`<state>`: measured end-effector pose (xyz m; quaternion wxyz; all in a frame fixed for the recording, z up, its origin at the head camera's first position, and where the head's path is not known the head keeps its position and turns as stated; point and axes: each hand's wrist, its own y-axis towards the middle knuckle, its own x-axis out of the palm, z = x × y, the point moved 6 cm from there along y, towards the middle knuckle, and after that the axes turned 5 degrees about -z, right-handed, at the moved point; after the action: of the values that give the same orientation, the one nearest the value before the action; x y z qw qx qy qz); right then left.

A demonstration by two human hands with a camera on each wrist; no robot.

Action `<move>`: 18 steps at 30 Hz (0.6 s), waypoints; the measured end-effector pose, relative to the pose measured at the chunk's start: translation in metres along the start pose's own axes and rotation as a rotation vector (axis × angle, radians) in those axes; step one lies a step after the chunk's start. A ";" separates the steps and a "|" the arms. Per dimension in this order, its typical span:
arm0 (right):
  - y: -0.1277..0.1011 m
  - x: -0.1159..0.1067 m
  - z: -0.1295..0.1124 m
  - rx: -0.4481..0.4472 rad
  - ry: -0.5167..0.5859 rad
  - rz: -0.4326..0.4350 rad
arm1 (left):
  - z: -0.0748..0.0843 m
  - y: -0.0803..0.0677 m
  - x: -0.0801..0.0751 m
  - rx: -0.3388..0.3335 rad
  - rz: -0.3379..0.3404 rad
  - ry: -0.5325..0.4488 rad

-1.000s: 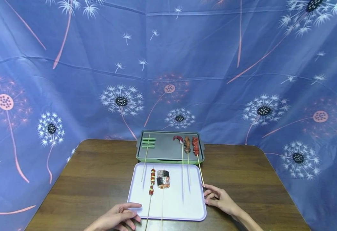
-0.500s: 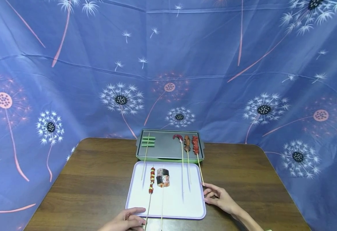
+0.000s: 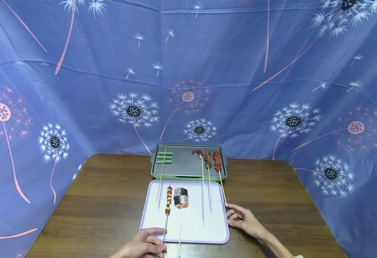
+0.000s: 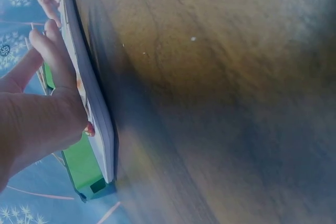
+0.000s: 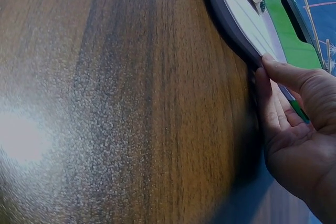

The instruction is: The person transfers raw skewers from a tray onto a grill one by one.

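the left hand (image 3: 143, 245) rests on the near left edge of the lilac tray (image 3: 191, 229), its fingers seemingly pinching the stick of the vegetable skewer (image 3: 168, 200), though the view is too small to be sure. the right hand (image 3: 244, 222) grips the tray's right rim, thumb on top. the tray lies on the wooden table (image 3: 104, 200), just before the green grill pan (image 3: 182, 166). a wrapped roll skewer (image 3: 180, 197) lies beside the vegetable one.
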<state>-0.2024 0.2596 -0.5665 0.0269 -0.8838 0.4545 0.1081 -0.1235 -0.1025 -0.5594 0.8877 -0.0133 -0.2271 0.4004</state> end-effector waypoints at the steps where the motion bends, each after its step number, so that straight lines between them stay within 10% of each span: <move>1: 0.000 0.000 0.000 -0.003 -0.004 -0.001 | 0.000 0.000 0.000 0.000 -0.004 -0.003; 18: 0.001 0.000 0.000 -0.028 -0.010 0.000 | 0.022 -0.009 0.017 0.123 -0.223 0.069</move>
<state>-0.2029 0.2588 -0.5666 0.0170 -0.8835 0.4528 0.1189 -0.1162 -0.1003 -0.5311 0.9331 0.0526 -0.1713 0.3117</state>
